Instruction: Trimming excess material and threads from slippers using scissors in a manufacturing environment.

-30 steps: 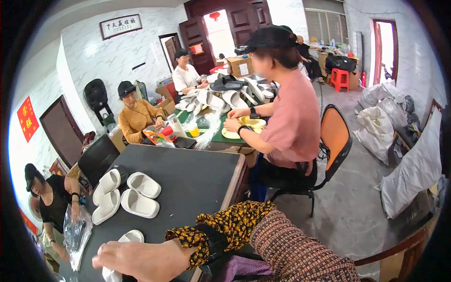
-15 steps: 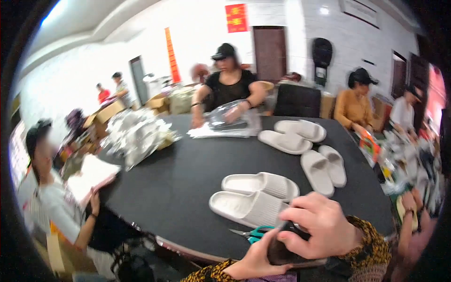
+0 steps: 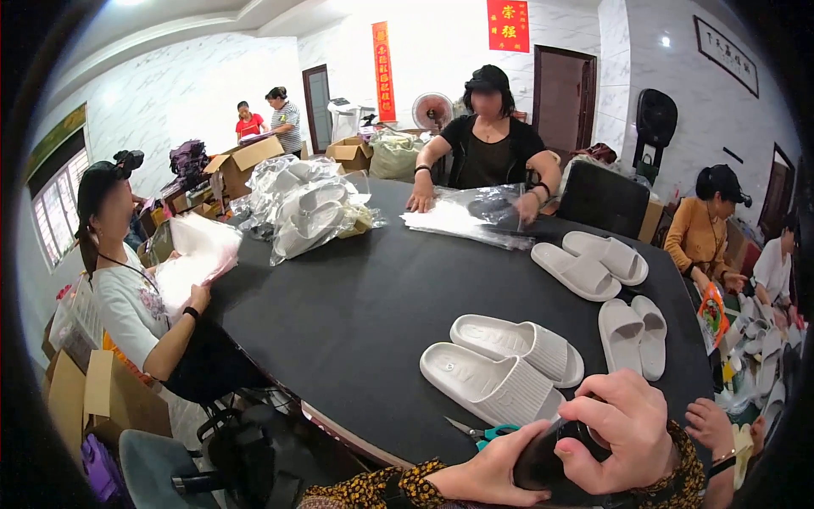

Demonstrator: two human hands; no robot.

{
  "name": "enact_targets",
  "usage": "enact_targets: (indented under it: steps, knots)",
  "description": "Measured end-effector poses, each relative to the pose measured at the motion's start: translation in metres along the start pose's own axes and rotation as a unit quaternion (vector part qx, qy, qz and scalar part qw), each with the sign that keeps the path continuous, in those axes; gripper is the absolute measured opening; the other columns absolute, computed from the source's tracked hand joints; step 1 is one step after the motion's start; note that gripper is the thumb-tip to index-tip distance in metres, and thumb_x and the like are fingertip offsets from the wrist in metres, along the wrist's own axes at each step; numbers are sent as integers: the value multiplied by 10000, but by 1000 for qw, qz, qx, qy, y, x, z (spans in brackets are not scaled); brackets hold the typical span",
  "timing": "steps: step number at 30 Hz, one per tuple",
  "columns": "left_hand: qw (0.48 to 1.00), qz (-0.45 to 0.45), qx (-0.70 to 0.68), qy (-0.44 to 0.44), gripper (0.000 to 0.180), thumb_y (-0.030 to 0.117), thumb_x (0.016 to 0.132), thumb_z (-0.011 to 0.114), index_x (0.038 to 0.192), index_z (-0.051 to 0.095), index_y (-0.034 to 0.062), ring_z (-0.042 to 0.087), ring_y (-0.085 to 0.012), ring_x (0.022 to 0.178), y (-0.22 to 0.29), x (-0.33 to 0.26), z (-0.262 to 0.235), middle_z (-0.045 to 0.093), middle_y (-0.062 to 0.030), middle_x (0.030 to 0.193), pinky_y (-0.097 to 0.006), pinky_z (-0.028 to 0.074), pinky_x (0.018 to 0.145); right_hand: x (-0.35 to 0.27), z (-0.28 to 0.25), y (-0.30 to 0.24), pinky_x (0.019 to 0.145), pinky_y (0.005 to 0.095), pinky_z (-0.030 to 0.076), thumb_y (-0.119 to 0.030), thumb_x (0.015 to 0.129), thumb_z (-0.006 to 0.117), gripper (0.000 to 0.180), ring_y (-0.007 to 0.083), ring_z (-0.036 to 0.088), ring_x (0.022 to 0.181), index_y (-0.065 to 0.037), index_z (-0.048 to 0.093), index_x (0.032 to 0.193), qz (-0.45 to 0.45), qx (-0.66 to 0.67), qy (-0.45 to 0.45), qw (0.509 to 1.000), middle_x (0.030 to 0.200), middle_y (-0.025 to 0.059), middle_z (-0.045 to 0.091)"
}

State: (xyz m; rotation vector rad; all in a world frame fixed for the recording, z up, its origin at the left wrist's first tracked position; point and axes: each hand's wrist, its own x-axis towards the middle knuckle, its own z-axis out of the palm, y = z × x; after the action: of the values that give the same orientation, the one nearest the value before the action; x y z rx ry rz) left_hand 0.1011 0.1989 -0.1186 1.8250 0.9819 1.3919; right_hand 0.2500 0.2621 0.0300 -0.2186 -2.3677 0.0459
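Note:
At the table's near edge, my left hand [image 3: 492, 472] is wrapped round the side of a dark, rounded object [image 3: 539, 465] whose kind I cannot make out. My right hand [image 3: 626, 433] grips its top with curled fingers, hiding much of it. Just beyond my hands lies a pair of pale grey slippers [image 3: 477, 379] with ribbed straps. Scissors with teal handles [image 3: 497, 433] rest beside my left hand, partly covered. Farther right are a second pair of grey slippers [image 3: 577, 270] and a third pair [image 3: 622, 336].
The dark table [image 3: 365, 314] holds a heap of bagged slippers [image 3: 309, 208] at the far left. Across from me, a person handles clear plastic bags [image 3: 471, 218]. Another person at left holds a plastic stack [image 3: 199, 259]. A co-worker's hand [image 3: 710, 427] is close by my right wrist.
The view has turned left, so the table and slippers appear farther right. Both my hands remain on the dark object. The person opposite has shifted their hands on the plastic bags.

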Motion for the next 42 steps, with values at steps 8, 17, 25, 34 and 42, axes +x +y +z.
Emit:
enact_targets:
  steps: [8, 17, 25, 34, 42]
  knots:
    - [996, -20, -75, -42, 968, 241, 600, 873, 1361, 327, -4, 528, -243, 1145, 1, 5, 2, 532, -174, 1206, -369, 434, 956, 1, -3, 5, 583, 341, 477, -245, 654, 726, 273, 254, 589, 673, -57, 667, 843, -8, 19, -7, 1000, 827, 104, 602]
    - [945, -46, -247, -208, 1008, 211, 623, 879, 1405, 272, 24, 375, -196, 1285, 6, 13, 2, 419, -104, 1351, -355, 290, 1088, 3, -13, 23, 576, 320, 490, -266, 695, 746, 259, 245, 613, 684, -81, 693, 868, -114, 197, -80, 970, 900, 119, 640]
    - [985, -41, -150, -76, 999, 235, 627, 872, 1385, 286, -47, 529, -241, 1172, -2, 2, 3, 521, -199, 1250, -357, 419, 988, -4, -34, 21, 748, 372, 518, -475, 695, 775, 663, 322, 628, 866, -11, 597, 1133, -40, 108, -93, 989, 1085, 211, 578]
    - [990, -46, -123, -43, 980, 256, 609, 886, 1350, 322, -50, 577, -240, 1088, -14, -3, 9, 570, -177, 1177, -345, 447, 939, -17, -46, 16, 784, 350, 530, -210, 664, 816, 599, 316, 641, 923, -14, 582, 1179, 44, 144, -145, 978, 1158, 210, 571]
    - [993, -78, -87, 23, 972, 283, 564, 903, 1298, 364, -60, 629, -282, 994, -24, -12, 15, 603, -197, 1081, -353, 502, 845, -23, -36, 0, 717, 339, 544, -424, 752, 734, 652, 307, 652, 834, -59, 545, 1258, 66, 16, -100, 993, 1131, 192, 543]
